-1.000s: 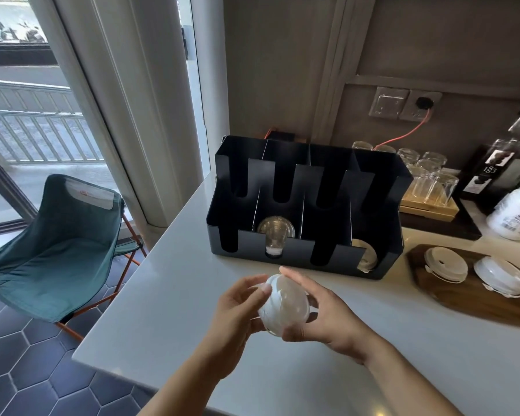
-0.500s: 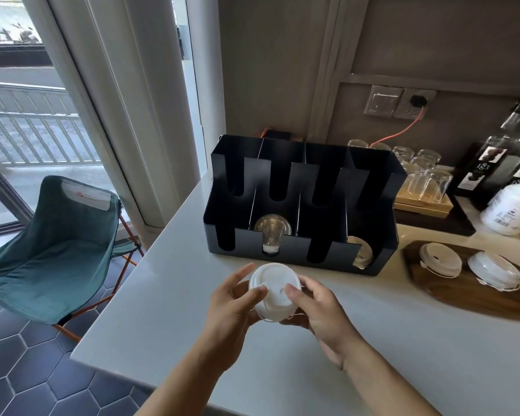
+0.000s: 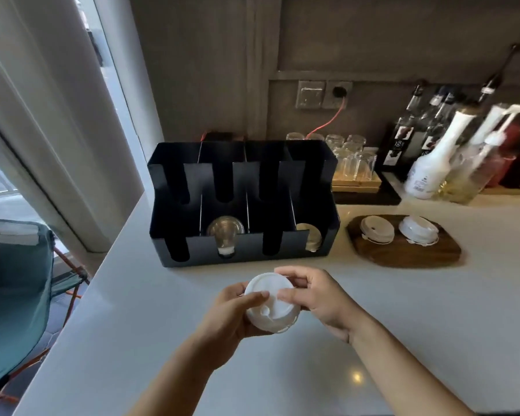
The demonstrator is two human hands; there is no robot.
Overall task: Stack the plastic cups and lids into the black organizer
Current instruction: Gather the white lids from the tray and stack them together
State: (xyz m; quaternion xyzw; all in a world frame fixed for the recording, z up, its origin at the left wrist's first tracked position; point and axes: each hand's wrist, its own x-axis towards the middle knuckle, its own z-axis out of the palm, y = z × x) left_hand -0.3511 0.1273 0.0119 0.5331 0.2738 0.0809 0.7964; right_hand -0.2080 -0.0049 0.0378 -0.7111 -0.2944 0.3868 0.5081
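**Tipped face-up since a second ago: white lid, mid-adjustment**

Held above the white counter (image 3: 433, 310), just short of the black organizer (image 3: 243, 205). White lids (image 3: 271, 304) pinched between left hand (image 3: 231, 316) and right hand (image 3: 318, 298), fingers closed on rim and top. Apparently squaring a small stack. Next: carrying forward and slotting on edge, probably beside the lids in the right front compartment (image 3: 308, 240). More lids waiting on the wooden tray (image 3: 403, 253).

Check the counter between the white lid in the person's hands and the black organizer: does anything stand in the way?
Nothing visible does. Both hands hold the white lid just in front of the black organizer, with only bare counter between them.
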